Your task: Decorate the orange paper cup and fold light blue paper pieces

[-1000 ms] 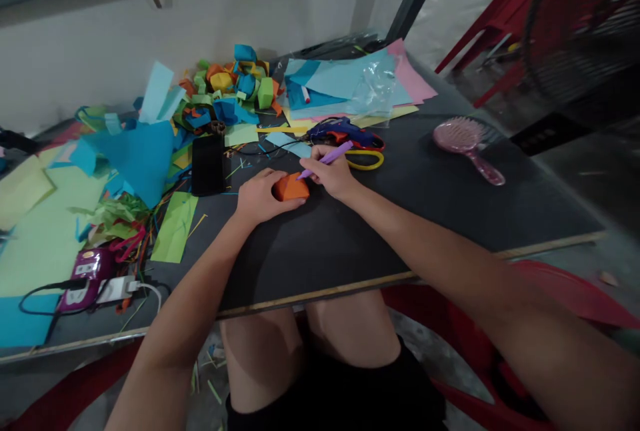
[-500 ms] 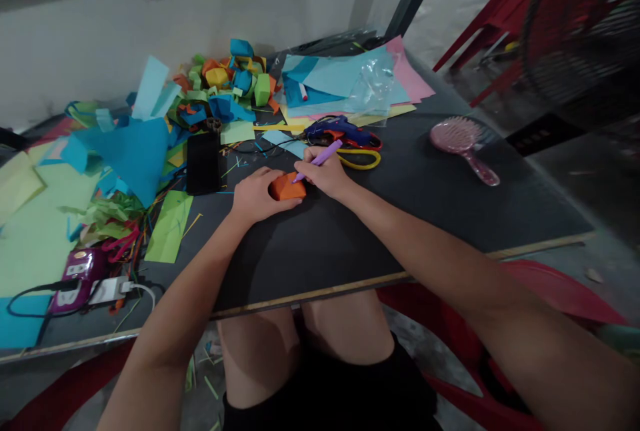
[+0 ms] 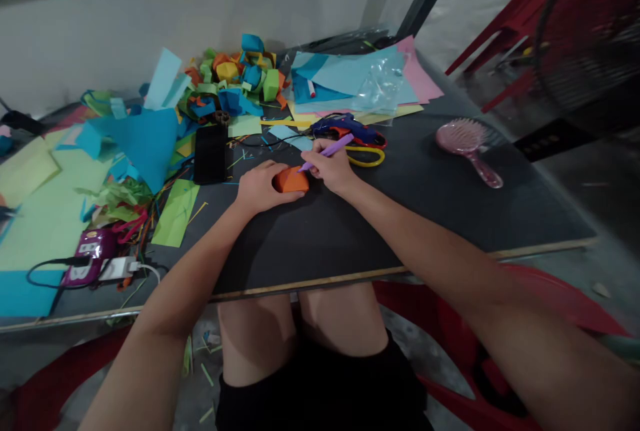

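Observation:
An orange folded paper piece (image 3: 293, 180) rests on the dark table (image 3: 310, 237), with my left hand (image 3: 260, 189) curled round its left side and front. My right hand (image 3: 331, 167) grips a purple pen (image 3: 334, 147), its tip at the top of the orange paper. Just behind my right hand are yellow-handled scissors (image 3: 367, 156) and a blue and red tool (image 3: 347, 128). A black phone (image 3: 211, 155) lies to the left of my left hand.
Coloured folded papers (image 3: 227, 72) are heaped at the back. Blue sheets (image 3: 335, 74) and a plastic bag lie behind the tools. A pink hairbrush (image 3: 461, 136) is on the right, a purple device (image 3: 90, 256) with cables on the left. A fan stands beyond the table.
The whole view has shifted slightly, so the table items appear a little farther right. The pen tip has moved from the middle of the orange paper to near its upper edge.

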Demonstrator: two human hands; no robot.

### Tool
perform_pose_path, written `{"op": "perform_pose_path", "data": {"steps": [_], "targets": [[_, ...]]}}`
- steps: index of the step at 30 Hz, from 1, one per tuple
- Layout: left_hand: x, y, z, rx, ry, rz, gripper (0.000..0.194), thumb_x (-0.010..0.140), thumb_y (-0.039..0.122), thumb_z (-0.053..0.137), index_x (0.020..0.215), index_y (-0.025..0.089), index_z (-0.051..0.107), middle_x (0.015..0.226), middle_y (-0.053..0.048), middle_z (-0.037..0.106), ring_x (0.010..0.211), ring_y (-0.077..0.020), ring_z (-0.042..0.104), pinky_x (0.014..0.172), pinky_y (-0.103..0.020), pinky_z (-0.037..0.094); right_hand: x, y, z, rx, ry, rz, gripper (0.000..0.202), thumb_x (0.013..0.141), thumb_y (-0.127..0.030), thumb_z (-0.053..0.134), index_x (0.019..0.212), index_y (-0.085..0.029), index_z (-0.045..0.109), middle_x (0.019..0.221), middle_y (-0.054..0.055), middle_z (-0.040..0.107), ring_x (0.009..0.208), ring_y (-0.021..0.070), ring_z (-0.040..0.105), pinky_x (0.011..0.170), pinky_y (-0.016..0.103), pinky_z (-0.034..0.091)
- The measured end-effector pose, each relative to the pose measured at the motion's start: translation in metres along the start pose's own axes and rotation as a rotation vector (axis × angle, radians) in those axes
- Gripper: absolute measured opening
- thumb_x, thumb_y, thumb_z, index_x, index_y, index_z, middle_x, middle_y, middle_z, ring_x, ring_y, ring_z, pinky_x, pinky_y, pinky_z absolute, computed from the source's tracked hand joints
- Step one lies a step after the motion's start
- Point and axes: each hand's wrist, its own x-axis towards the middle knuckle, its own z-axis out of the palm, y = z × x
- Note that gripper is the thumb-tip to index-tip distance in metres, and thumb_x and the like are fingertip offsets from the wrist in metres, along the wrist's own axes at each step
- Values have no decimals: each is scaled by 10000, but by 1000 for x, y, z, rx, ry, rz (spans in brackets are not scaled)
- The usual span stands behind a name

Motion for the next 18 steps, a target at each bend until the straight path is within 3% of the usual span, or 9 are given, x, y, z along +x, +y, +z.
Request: {"op": "perform_pose_path", "data": {"steps": [7, 18], "targets": [[-1, 2, 0, 40, -8, -23, 682, 685, 734, 620, 1121, 214, 678, 1010, -76, 672, 869, -225, 646, 696, -301, 476, -10, -1, 6, -140, -105, -117, 398, 679, -416, 777, 540, -207, 469, 461, -35, 516, 439, 97, 477, 470, 256, 354], [0, 3, 0, 55, -10, -7, 658, 701, 718, 628, 1109, 204, 673, 1009, -69, 673, 924, -228, 648, 731, -289, 464, -10, -2, 9, -312, -35, -208, 309, 657, -223, 663, 487, -201, 406, 464, -63, 397, 480, 79, 353, 509, 259, 287]]}}
